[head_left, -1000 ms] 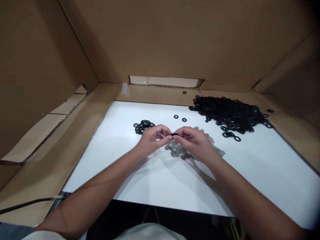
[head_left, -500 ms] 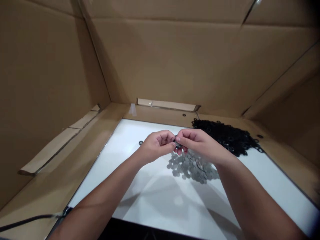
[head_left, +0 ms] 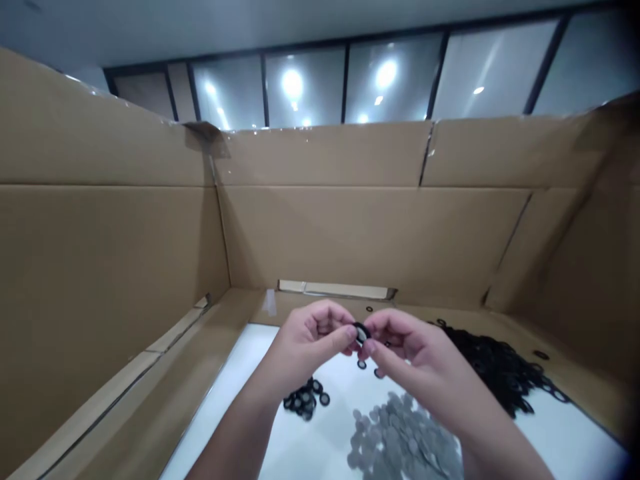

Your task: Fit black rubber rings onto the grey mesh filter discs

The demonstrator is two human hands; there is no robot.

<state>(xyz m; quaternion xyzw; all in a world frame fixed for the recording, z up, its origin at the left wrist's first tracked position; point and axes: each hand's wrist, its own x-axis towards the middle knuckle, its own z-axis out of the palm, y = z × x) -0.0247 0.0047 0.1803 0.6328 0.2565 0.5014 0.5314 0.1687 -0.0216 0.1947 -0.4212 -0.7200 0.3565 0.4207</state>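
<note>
Between both hands is a small black ring [head_left: 362, 333] with a pale centre, held tilted above the white board. My left hand [head_left: 316, 337] pinches its left edge with thumb and fingers. On the other edge, my right hand [head_left: 411, 343] grips it between thumb and forefinger. Below them lies a pile of translucent grey discs [head_left: 400, 440]. Loose black rings [head_left: 500, 367] are heaped at the right, partly behind my right hand. Near my left wrist sits a cluster of black rings with pale centres [head_left: 306, 399], and another such ring [head_left: 361, 365] lies under my fingers.
Tall cardboard walls [head_left: 320, 233] stand at the back and both sides around the white board [head_left: 330, 437]. Single black rings lie on the cardboard at the back [head_left: 369, 309] and right [head_left: 541, 355]. A folded cardboard strip [head_left: 335, 289] runs along the back wall.
My view has tilted up, so the wall tops and windows now show. The ring between my fingers has turned to show its pale face. The cluster near my left wrist has come into sight.
</note>
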